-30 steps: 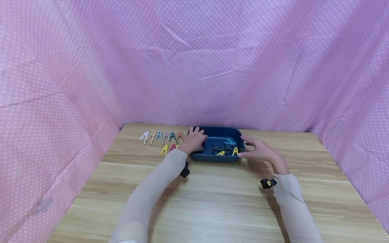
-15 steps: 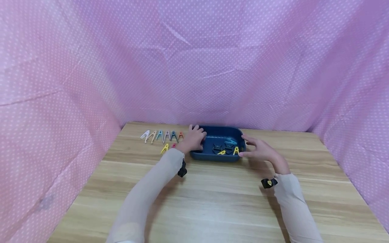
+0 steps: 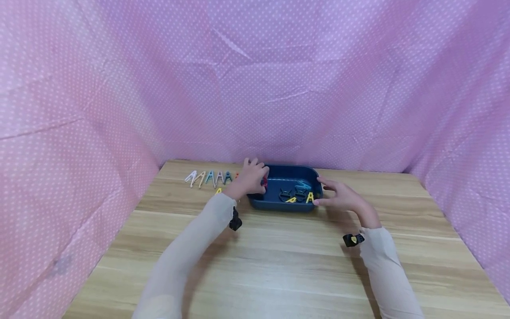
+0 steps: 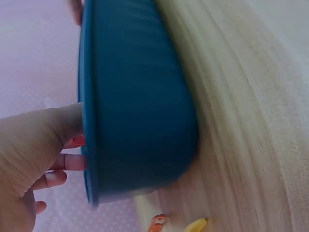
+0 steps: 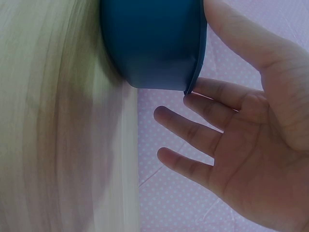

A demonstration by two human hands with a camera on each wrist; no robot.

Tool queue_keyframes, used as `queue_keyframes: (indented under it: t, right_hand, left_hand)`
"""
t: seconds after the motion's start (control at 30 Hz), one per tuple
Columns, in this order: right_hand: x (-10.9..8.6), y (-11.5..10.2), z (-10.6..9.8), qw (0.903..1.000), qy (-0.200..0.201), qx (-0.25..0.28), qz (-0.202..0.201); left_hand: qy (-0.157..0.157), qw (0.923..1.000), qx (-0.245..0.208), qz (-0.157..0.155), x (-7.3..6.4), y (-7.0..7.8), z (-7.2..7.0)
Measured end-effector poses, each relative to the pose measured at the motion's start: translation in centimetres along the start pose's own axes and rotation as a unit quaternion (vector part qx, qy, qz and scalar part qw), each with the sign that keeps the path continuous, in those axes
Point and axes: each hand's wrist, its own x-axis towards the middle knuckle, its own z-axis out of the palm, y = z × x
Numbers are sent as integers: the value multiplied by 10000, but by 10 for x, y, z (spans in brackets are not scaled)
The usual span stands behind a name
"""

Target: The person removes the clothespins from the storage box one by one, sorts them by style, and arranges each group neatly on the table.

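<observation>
My left hand [image 3: 250, 179] is at the left end of a dark blue tray [image 3: 279, 206], pinching a red clothespin [image 3: 264, 182] just above its inside. The left wrist view shows only a bit of that red clothespin [image 4: 78, 140] between thumb and fingers, near the rim. At the tray's right end, my right hand [image 3: 338, 197] touches the rim with thumb and fingertips, its other fingers extended. In the tray lie yellow clothespins [image 3: 310, 197], blue clothespins [image 3: 303, 185] and two dark ring-shaped pieces with pointed ears [image 3: 285, 195].
Left of the tray, clothespins of several colours stand in a row on the wooden table [image 3: 287, 257], among them a white clothespin [image 3: 191, 177]. A yellow clothespin [image 3: 218, 191] is partly hidden by my left wrist. A pink dotted cloth [image 3: 255, 88] hangs behind the table.
My left hand has risen a little and shifted left toward the tray's left rim, with the red clothespin now showing in its fingers. My right hand stays at the right rim.
</observation>
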Motion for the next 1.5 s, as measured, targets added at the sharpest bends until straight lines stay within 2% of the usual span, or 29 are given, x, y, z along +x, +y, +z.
queue_keyframes:
  t: [0.13,0.27,0.47,0.6,0.8,0.97,1.17,1.27,1.5]
  right_hand:
    - [0,0,-1,10000,-36,19,16]
    - [0,-1,-2,10000,-27,6,33]
    - [-2,-3,-3,10000,-47,15,5]
    - [-1,-2,-1,10000,-64,-20,-1]
    - [-2,-2,0,10000,-54,-29,38]
    - [-2,-2,0,10000,-38,-52,9]
    - [-3,-3,-1,10000,-27,-43,29]
    - [-3,-3,-1,10000,-32,-37,20]
    - [-3,-5,-2,10000,-64,12,9]
  left_hand:
    - [123,9994,-311,-80,-6,-3,-7]
    - [292,9955,-887,-154,-13,-10,-16]
    - [465,9841,-1692,-273,-27,-20,-31]
    - [681,9726,-2182,-421,-39,-29,-35]
    - [1112,9500,-2823,-741,-57,-47,-27]
    - [1524,9344,-3092,-901,-69,-59,-20]
    - [1900,9200,-3281,-988,-80,-72,-19]
    - [2061,9162,-3295,-977,-85,-81,-17]
    - [2204,8985,-3570,-1289,-102,-98,-6]
